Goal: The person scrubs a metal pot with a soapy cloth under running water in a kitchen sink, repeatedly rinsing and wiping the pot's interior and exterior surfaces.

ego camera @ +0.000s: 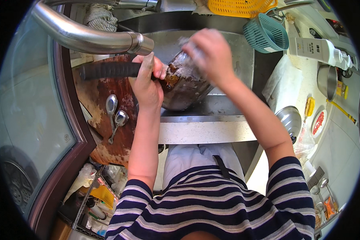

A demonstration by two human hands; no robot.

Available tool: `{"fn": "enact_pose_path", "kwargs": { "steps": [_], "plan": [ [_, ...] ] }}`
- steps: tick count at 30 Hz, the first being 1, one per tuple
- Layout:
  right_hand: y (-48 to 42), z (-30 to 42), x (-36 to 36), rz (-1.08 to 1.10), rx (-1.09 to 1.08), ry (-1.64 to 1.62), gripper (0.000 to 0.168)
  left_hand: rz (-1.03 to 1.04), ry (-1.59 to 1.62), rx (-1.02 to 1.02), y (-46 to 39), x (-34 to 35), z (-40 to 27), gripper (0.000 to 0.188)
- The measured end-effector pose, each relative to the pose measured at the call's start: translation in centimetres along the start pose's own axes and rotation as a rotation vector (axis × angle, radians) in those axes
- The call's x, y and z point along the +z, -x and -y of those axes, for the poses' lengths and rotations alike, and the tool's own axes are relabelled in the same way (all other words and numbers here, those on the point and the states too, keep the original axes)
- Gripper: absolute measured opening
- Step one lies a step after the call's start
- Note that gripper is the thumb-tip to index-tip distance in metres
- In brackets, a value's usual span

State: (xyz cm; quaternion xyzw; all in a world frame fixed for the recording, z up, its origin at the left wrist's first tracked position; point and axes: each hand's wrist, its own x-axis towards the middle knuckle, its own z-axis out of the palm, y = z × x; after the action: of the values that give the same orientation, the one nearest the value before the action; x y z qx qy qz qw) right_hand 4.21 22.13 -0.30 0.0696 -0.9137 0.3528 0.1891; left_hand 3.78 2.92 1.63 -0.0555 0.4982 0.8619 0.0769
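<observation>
My left hand point(148, 81) is closed around the black ribbed handle point(111, 70) of a metal pan, close to where the handle meets the body. The pan point(184, 93) is tilted over the stainless steel sink point(240, 63), its outside scorched brown and covered in places with suds. At the pan's upper side my right hand point(211, 55), blurred by motion, presses a greyish scrubber point(184, 42), most of it hidden by the fingers. A steel faucet point(142, 44) ends just above my left hand.
Two metal spoons point(111, 105) lie on a worn wooden board point(91, 87) at the left. A teal basket point(265, 33) and a yellow basket point(240, 7) stand beyond the sink. On the right counter are a white bottle point(313, 52), a metal pot point(327, 81) and a lid point(289, 123).
</observation>
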Motion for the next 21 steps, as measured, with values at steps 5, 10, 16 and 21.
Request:
{"fn": "enact_pose_path", "kwargs": {
  "steps": [5, 10, 16, 21],
  "plan": [
    [-1.8, -3.5, 0.8, 0.022, 0.322, 0.118, 0.025, -0.07, 0.036, -0.033, -2.3, 0.5, 1.4, 0.023],
    [-0.6, -0.1, 1.3, 0.028, -0.023, -0.112, 0.023, -0.055, 0.028, -0.058, -2.8, 0.5, 2.1, 0.021],
    [-1.8, -6.7, 1.2, 0.029, 0.38, -0.013, 0.024, -0.129, 0.045, -0.086, -3.7, 0.8, 2.5, 0.022],
    [-2.3, -3.2, 2.3, 0.061, 0.043, -0.18, 0.017, -0.105, 0.034, -0.095, -3.8, 0.9, 2.6, 0.022]
  ]
}}
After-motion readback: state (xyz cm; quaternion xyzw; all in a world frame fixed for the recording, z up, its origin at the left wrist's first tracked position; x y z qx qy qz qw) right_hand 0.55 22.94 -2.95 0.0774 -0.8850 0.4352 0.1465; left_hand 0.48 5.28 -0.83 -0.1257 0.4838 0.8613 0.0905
